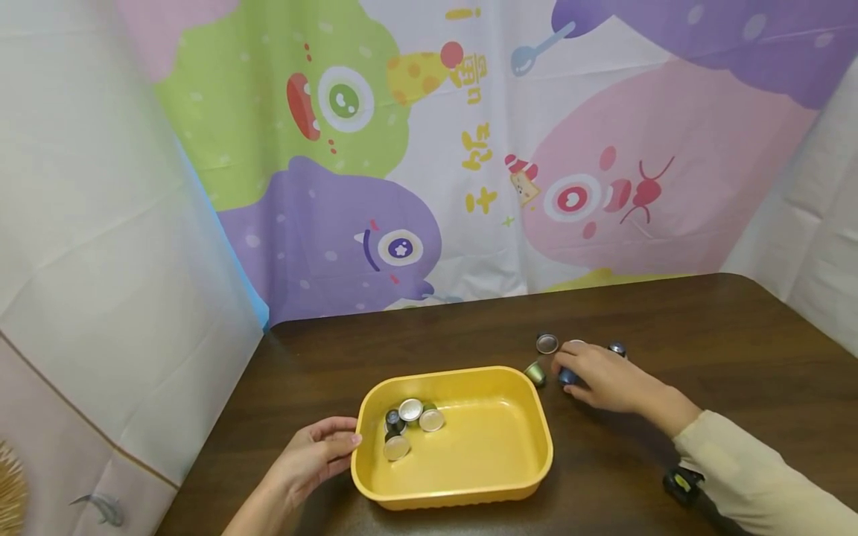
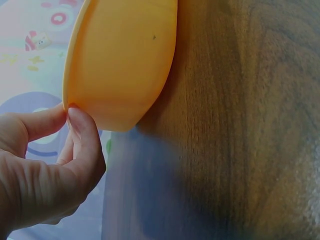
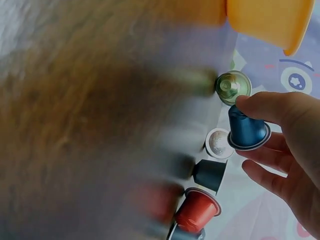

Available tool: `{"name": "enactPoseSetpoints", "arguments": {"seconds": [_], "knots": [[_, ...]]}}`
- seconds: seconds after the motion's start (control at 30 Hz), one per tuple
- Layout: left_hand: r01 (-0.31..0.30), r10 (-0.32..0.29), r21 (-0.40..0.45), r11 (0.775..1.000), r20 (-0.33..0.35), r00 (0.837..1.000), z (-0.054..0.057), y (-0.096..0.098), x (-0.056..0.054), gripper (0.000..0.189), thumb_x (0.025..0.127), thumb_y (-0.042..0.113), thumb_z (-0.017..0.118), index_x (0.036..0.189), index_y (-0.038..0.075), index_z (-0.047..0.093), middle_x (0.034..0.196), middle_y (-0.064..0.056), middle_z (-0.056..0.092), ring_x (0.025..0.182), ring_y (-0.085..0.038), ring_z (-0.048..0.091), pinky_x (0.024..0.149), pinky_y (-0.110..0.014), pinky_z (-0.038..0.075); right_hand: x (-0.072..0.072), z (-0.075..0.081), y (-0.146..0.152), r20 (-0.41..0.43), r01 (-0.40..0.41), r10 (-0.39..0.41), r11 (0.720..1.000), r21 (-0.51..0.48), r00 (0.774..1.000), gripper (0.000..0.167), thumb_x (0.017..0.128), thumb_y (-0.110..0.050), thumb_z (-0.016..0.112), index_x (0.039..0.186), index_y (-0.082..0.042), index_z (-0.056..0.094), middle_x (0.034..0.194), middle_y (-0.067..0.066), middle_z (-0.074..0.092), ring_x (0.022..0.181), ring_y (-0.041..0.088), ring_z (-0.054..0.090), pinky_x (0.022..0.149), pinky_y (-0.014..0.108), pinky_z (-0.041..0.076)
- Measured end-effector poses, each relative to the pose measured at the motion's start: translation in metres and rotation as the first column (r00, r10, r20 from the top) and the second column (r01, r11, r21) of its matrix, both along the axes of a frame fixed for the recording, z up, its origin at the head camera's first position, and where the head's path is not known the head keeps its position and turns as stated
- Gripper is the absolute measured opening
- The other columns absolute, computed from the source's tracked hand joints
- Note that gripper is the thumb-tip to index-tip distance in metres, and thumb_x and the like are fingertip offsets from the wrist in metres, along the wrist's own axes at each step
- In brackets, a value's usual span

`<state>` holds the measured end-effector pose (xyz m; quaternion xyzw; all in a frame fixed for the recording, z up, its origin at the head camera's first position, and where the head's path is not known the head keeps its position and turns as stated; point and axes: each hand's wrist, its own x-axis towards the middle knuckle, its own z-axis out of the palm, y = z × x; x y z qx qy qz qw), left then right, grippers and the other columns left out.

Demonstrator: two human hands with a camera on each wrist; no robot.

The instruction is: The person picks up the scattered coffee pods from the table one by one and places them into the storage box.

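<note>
My left hand (image 1: 313, 452) pinches the left rim of a yellow plastic tub (image 1: 543, 447), thumb on one side and fingers on the other, as the left wrist view shows. Within the tub, toward its left side, lie several coffee capsules (image 1: 397, 447), some with silver lids up. To the right of the tub, my right hand (image 1: 599, 376) holds a blue coffee capsule (image 3: 246, 131) between thumb and fingers. Close by it are a green capsule (image 3: 233, 87) and a silver-lidded capsule (image 3: 218, 142).
Past the right hand lie a dark capsule (image 3: 209, 175), a red capsule (image 3: 198, 210) and another dark-sided one. The brown wooden table (image 1: 322, 357) ends at a cartoon-printed curtain (image 1: 348, 246). A small black object (image 1: 682, 485) shows by the right sleeve.
</note>
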<state>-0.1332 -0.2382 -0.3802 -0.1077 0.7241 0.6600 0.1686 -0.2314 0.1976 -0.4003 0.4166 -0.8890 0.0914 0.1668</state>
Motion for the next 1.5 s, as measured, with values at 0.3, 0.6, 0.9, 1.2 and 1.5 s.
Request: {"name": "enactPoseSetpoints", "arguments": {"seconds": [0.3, 0.6, 0.9, 1.2, 1.5], "knots": [[-0.011, 0.011, -0.005, 1.0, 0.007, 1.0, -0.001, 0.0, 0.0, 0.044, 0.088, 0.009, 0.067, 0.127, -0.005, 0.051, 0.092, 0.0, 0.065, 0.084, -0.009, 0.063, 0.076, -0.026, 0.057, 0.004, 0.002, -0.002, -0.095, -0.041, 0.039, 0.999, -0.017, 0.995, 0.025, 0.072, -0.011, 0.081, 0.09, -0.011, 0.064, 0.087, -0.001, 0.057, 0.081, 0.011, 0.054, 0.072, 0.032, 0.051], [0.002, -0.002, 0.0, 1.0, 0.005, 1.0, -0.001, -0.001, -0.001, 0.046, 0.088, 0.01, 0.067, 0.128, -0.006, 0.05, 0.093, 0.0, 0.065, 0.085, -0.009, 0.063, 0.077, -0.026, 0.058, 0.007, 0.004, -0.005, -0.182, -0.07, 0.063, 0.997, -0.031, 0.981, 0.028, 0.068, -0.012, 0.083, 0.089, -0.011, 0.064, 0.085, -0.002, 0.057, 0.079, 0.011, 0.053, 0.071, 0.031, 0.049], [0.01, -0.01, 0.004, 1.0, 0.006, 1.0, -0.001, -0.001, 0.0, 0.046, 0.088, 0.01, 0.067, 0.128, -0.005, 0.05, 0.092, 0.001, 0.064, 0.085, -0.009, 0.063, 0.077, -0.026, 0.057, 0.011, 0.01, -0.007, -0.188, -0.042, 0.039, 0.999, -0.014, 0.981, 0.029, 0.07, -0.015, 0.083, 0.091, -0.013, 0.063, 0.086, -0.004, 0.057, 0.079, 0.011, 0.052, 0.07, 0.033, 0.049], [0.0, 0.0, 0.001, 1.0, 0.011, 1.0, -0.001, -0.001, 0.0, 0.046, 0.089, 0.01, 0.066, 0.129, -0.006, 0.05, 0.093, 0.0, 0.065, 0.085, -0.009, 0.064, 0.078, -0.027, 0.058, 0.012, 0.019, -0.011, -0.201, -0.035, 0.032, 0.999, -0.012, 0.979, 0.031, 0.069, -0.014, 0.083, 0.091, -0.014, 0.062, 0.085, -0.003, 0.057, 0.078, 0.011, 0.052, 0.07, 0.032, 0.048], [-0.001, 0.001, 0.011, 1.0, 0.005, 1.0, -0.001, -0.001, 0.0, 0.045, 0.088, 0.009, 0.067, 0.128, -0.006, 0.05, 0.092, 0.001, 0.065, 0.085, -0.008, 0.063, 0.078, -0.026, 0.057, 0.011, 0.026, -0.014, -0.219, -0.047, 0.044, 0.999, -0.007, 0.975, 0.03, 0.068, -0.016, 0.084, 0.09, -0.015, 0.064, 0.083, -0.005, 0.056, 0.076, 0.01, 0.048, 0.069, 0.03, 0.045]]}}
